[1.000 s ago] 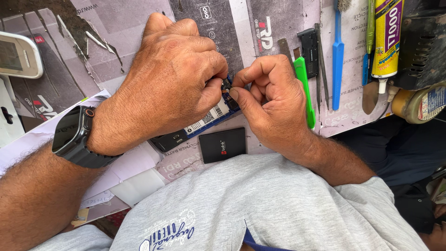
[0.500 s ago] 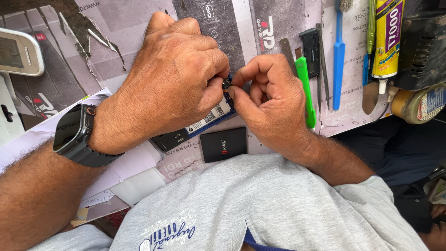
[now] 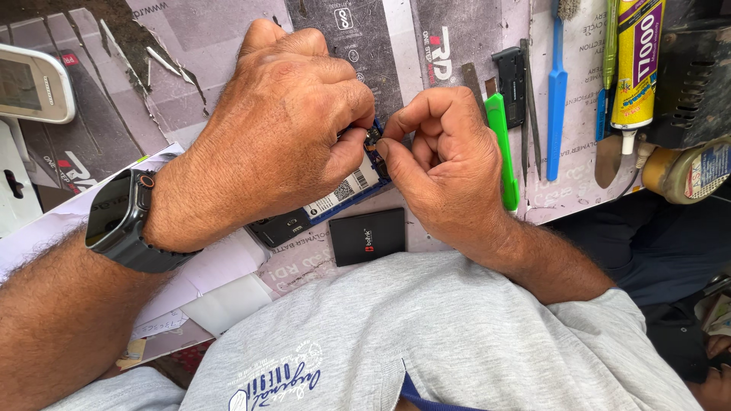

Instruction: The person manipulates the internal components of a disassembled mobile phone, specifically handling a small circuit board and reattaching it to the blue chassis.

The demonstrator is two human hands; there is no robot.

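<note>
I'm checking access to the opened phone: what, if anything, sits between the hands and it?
Nothing visible: the left hand lies over the opened phone, and the right hand pinches a small part at its upper edge.

Green pry tool, blue toothbrush, yellow glue tube, black battery

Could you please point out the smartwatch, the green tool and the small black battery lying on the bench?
smartwatch (image 3: 114,221), head view, on its dark screen.
green tool (image 3: 499,144), head view, middle of its handle.
black battery (image 3: 367,236), head view, centre of its top face.
</note>
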